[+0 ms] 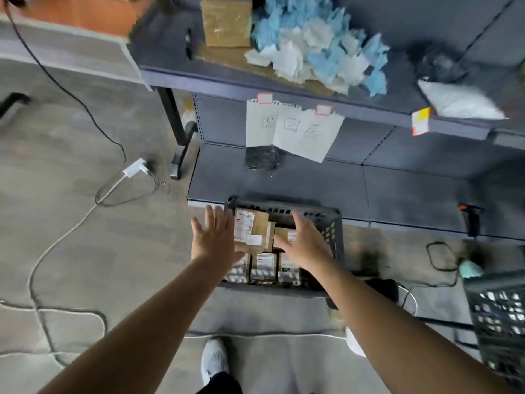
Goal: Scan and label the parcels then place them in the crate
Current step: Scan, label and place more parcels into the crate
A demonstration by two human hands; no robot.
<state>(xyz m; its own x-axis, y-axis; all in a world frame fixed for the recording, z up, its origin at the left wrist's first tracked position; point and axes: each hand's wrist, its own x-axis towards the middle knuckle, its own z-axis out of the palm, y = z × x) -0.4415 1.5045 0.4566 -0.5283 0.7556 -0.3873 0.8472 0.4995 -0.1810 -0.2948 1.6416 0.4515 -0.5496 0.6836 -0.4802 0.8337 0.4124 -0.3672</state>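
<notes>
Reaching with your left hand (214, 240) and right hand (305, 243) both spread and empty, take the crate's (331, 223) stiff, probably light cardboard parcels (251, 226) by opposite edges.

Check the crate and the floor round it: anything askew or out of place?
In the crate, the top parcels lie askew over the tidy front row. A white cable trails loose across the floor.

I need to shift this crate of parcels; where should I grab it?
Probably by the rim of the crate at its left and right walls, one hand per side, coming from above: it is open-topped, loaded with parcels, and its walls are slotted.
</notes>
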